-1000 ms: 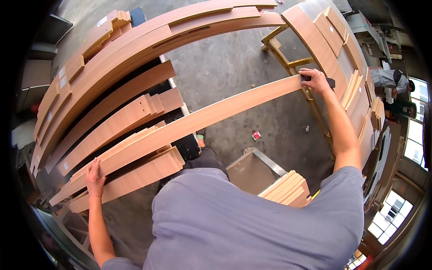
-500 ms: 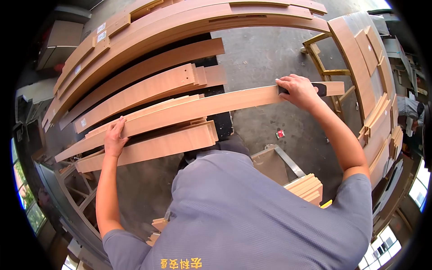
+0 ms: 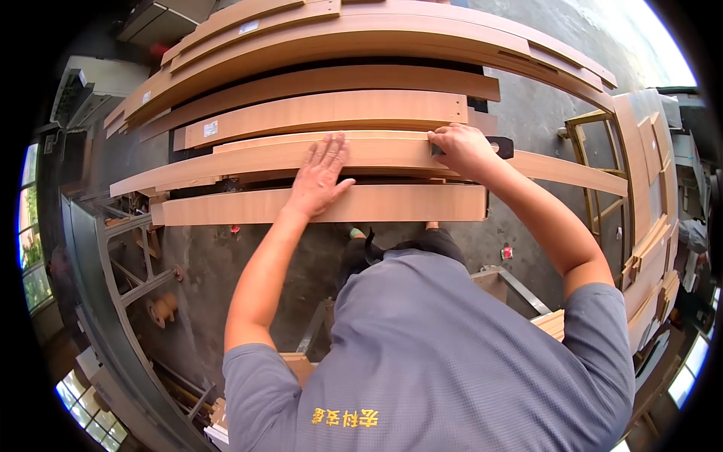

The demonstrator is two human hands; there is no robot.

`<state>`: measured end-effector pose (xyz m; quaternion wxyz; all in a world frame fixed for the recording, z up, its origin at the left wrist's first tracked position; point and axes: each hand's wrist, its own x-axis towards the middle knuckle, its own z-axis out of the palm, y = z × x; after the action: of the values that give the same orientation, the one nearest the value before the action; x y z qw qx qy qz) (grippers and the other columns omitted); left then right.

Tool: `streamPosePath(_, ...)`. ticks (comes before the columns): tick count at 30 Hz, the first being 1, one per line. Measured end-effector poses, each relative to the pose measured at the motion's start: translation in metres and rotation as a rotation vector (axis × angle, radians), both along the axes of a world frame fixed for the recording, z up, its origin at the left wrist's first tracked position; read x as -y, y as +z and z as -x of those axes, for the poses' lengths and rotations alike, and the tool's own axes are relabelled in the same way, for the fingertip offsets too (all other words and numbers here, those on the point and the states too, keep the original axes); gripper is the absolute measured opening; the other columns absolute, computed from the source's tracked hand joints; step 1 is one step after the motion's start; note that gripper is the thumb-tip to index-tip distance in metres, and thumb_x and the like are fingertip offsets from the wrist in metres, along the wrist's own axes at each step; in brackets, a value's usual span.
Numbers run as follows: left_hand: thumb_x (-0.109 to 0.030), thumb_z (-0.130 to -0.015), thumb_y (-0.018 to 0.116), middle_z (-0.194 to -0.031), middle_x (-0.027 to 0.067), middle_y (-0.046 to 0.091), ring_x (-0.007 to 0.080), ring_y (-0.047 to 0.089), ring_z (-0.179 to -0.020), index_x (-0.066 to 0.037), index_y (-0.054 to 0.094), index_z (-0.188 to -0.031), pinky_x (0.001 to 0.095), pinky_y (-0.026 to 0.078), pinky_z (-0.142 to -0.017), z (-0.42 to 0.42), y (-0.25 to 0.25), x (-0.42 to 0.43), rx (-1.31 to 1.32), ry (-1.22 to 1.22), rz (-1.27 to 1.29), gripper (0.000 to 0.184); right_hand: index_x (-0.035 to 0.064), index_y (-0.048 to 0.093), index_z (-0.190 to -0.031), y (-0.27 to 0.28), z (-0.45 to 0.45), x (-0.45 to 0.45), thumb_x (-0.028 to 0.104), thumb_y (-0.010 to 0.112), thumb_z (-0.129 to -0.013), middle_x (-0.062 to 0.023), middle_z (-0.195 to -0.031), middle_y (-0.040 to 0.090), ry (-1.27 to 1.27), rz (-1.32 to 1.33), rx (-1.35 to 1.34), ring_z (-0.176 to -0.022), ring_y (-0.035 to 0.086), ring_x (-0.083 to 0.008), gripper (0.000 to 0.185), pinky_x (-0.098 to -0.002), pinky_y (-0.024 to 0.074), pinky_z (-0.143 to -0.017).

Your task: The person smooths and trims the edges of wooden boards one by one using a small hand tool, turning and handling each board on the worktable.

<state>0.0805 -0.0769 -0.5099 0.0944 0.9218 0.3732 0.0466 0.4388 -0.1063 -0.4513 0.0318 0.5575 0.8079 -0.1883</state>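
Observation:
A long, narrow wooden board (image 3: 248,160) lies across several stacked boards in front of me. My left hand (image 3: 322,175) rests on it with the fingers stretched out, near its middle. Further right, my right hand (image 3: 461,149) is wrapped round a black tool (image 3: 500,147) at the board's upper edge; the fingers hide much of the tool. Nearer my body is another board (image 3: 376,205), just below the long one. A board with two small holes and a label (image 3: 331,111) lies behind.
Long stacked panels (image 3: 361,36) fill the far side. At the right are a yellowish frame (image 3: 595,169) and a table with wooden pieces (image 3: 654,188). A grey metal frame (image 3: 113,279) stands at the left. Cut strips (image 3: 550,324) lie by my right side.
My right hand and the black tool have moved left along the board, towards its middle. My left hand has shifted right and now lies flatter. The view has turned and moved left.

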Motion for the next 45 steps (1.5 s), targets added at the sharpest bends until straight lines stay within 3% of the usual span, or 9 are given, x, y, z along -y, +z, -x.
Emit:
streamPosePath(9,-0.048,-0.100,0.060,-0.176,0.0045,0.016,0.0241,0.014,-0.163,-0.013,0.022,-0.168,0.0453,0.012,-0.132,0.243,-0.013,-0.045,-0.108,0.224,-0.045,0.086,0.0067,0.074,-0.102,-0.012,0.190,-0.073,0.017,0.075,-0.084,-0.0163,-0.096,0.075,0.031,-0.097,-0.029,-0.098,0.071,-0.0363,0.021,-0.0479,0.0574,-0.088)
streamPosePath(13,-0.047,-0.102,0.057,-0.175,0.0169,0.016,0.0310,0.012,-0.163,-0.002,0.018,-0.166,0.0477,0.010,-0.132,0.312,-0.032,-0.061,0.050,0.459,-0.158,0.088,0.0063,0.075,-0.096,-0.008,0.257,-0.094,0.017,0.072,-0.084,-0.0168,-0.095,0.075,0.019,-0.070,-0.043,-0.098,0.072,-0.0363,0.016,-0.0477,0.0578,-0.088)
streamPosePath(19,-0.047,-0.101,0.059,-0.174,0.0147,0.021,0.0313,0.018,-0.161,-0.006,0.027,-0.165,0.0508,0.013,-0.131,0.287,-0.005,-0.033,-0.002,0.120,0.047,0.084,0.0042,0.074,-0.090,-0.003,0.361,-0.131,0.015,0.072,-0.084,-0.0183,-0.093,0.075,0.083,-0.042,-0.091,-0.097,0.072,-0.0368,0.013,-0.0469,0.0580,-0.088)
streamPosePath(26,-0.047,-0.105,0.054,-0.171,0.0236,0.023,0.0371,0.022,-0.159,-0.001,0.024,-0.165,0.0512,0.020,-0.129,0.518,-0.051,-0.111,0.246,0.905,-0.211,0.081,0.0030,0.069,-0.089,-0.006,0.450,-0.161,0.011,0.070,-0.083,-0.0174,-0.094,0.073,0.134,-0.071,-0.155,-0.097,0.071,-0.0375,0.010,-0.0484,0.0575,-0.087)
streamPosePath(28,-0.050,-0.108,0.048,-0.166,0.0259,0.033,0.0398,0.036,-0.152,0.000,0.026,-0.163,0.0513,0.033,-0.124,0.570,-0.057,-0.148,1.001,1.579,0.049,0.078,0.0028,0.067,-0.091,-0.005,0.483,-0.175,0.011,0.069,-0.083,-0.0166,-0.095,0.073,0.147,-0.066,-0.152,-0.098,0.070,-0.0374,0.011,-0.0487,0.0573,-0.086)
streamPosePath(29,-0.050,-0.108,0.048,-0.166,0.0259,0.033,0.0398,0.036,-0.152,0.000,0.026,-0.163,0.0513,0.033,-0.124,0.588,-0.056,-0.160,1.023,1.588,0.037,0.078,0.0028,0.067,-0.092,-0.007,0.502,-0.182,0.011,0.069,-0.083,-0.0162,-0.095,0.073,0.153,-0.065,-0.152,-0.098,0.070,-0.0372,0.012,-0.0488,0.0574,-0.086)
streamPosePath(31,-0.047,-0.109,0.042,-0.161,0.0219,0.041,0.0379,0.046,-0.144,0.002,0.032,-0.159,0.0512,0.041,-0.119,0.600,-0.014,-0.175,2.138,1.256,0.748,0.071,0.0031,0.067,-0.093,-0.008,0.552,-0.198,0.013,0.069,-0.085,-0.0153,-0.095,0.073,0.137,-0.056,-0.105,-0.098,0.071,-0.0359,0.013,-0.0484,0.0571,-0.086)
streamPosePath(39,-0.006,-0.096,0.062,-0.121,0.0073,0.068,0.0235,0.067,-0.118,-0.004,0.056,-0.138,0.0408,0.057,-0.104,0.613,-0.037,-0.176,2.019,0.900,1.257,0.043,0.0076,0.074,-0.105,0.017,0.819,-0.295,0.017,0.073,-0.085,-0.0126,-0.094,0.075,0.306,0.014,0.040,-0.094,0.072,-0.0351,0.023,-0.0457,0.0570,-0.084)
streamPosePath(45,-0.003,-0.091,0.075,-0.110,0.0061,0.074,0.0192,0.073,-0.099,-0.003,0.071,-0.115,0.0375,0.061,-0.091,0.610,-0.048,-0.191,2.029,0.846,1.335,0.025,0.0087,0.078,-0.104,-0.001,1.040,-0.386,0.025,0.076,-0.085,-0.0159,-0.094,0.076,0.444,-0.046,0.060,-0.092,0.074,-0.0360,0.026,-0.0448,0.0594,-0.083)
